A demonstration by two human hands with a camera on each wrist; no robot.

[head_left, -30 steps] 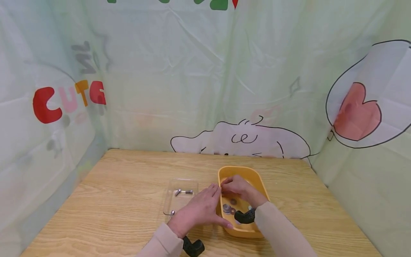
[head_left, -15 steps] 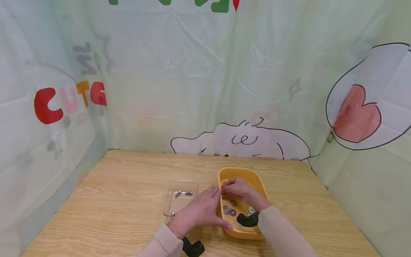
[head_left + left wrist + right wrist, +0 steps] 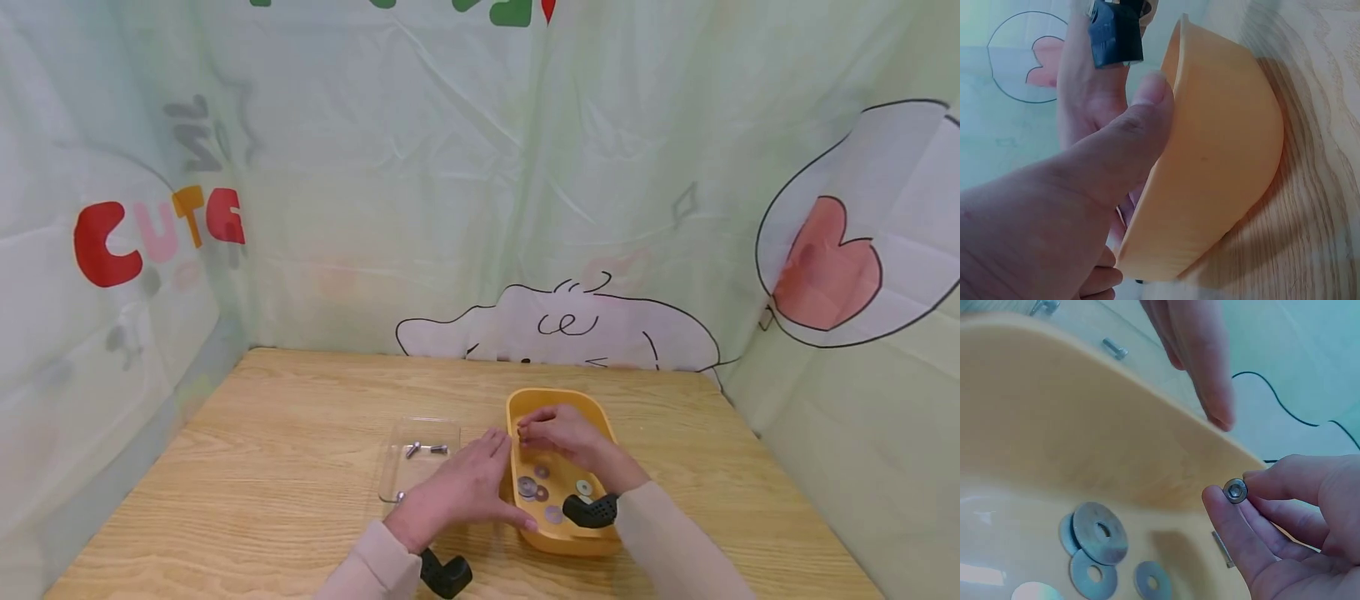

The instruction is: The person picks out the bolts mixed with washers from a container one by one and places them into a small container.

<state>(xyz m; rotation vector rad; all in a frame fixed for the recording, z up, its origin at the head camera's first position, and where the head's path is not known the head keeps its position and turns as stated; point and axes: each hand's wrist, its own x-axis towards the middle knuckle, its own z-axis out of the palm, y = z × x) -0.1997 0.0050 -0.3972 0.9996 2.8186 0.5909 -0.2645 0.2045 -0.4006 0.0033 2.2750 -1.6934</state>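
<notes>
In the right wrist view, my right hand (image 3: 1297, 512) pinches a socket-head bolt (image 3: 1235, 490) between thumb and fingertips, its head facing the camera. That hand is inside the yellow bin (image 3: 567, 546), near the left wall. Several flat washers (image 3: 1100, 532) lie on the bin's floor, some overlapping. Another bolt (image 3: 1222, 549) lies there, partly hidden by the fingers. My left hand (image 3: 468, 483) rests along the bin's left rim with fairly straight fingers. Its thumb (image 3: 1144, 109) touches the rim at the near end.
Left of the bin stands a shallow clear tray (image 3: 405, 475) holding loose bolts (image 3: 438, 449), partly covered by my left hand. Both stand on a wooden table (image 3: 300, 433). Printed curtains (image 3: 375, 208) enclose the back and sides. A black camera mount (image 3: 592, 511) juts from my right wrist.
My right hand has risen slightly from the bin's floor, its wrist moving a little right, and more washers show beneath it. The left hand stays at the rim.
</notes>
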